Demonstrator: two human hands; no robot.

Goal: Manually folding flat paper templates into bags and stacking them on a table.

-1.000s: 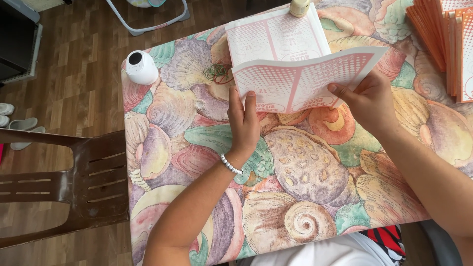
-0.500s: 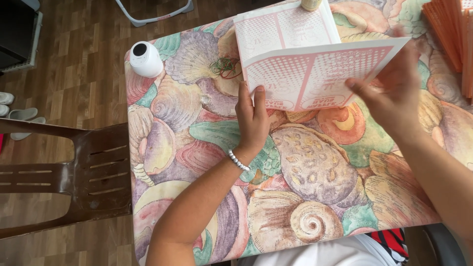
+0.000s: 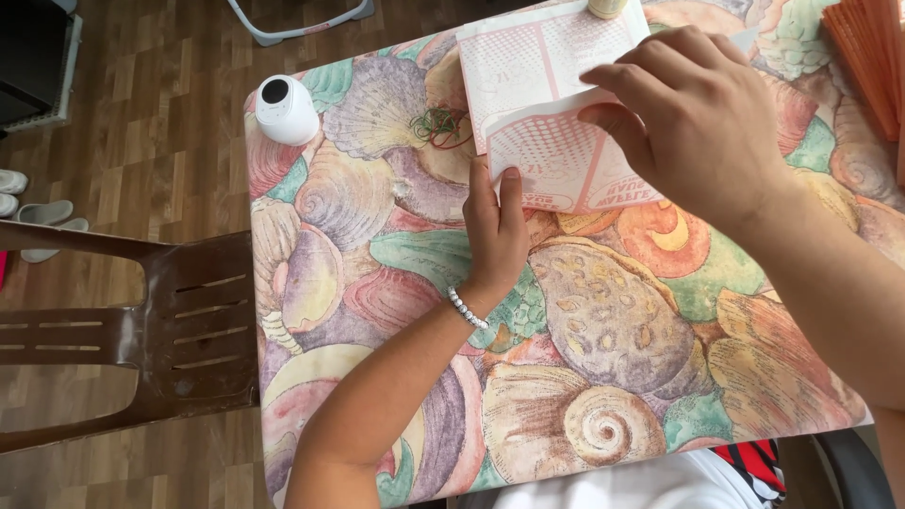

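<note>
Thin, light pink-printed paper sheet, likely creasing easily: left hand presses fingertips flat on its lower-left edge, right hand pinches the folded flap above.

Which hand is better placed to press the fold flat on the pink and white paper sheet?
Probably the right hand: it lies over the folded part of the paper sheet. The left hand only pins the sheet's near edge with its fingertips.
</note>
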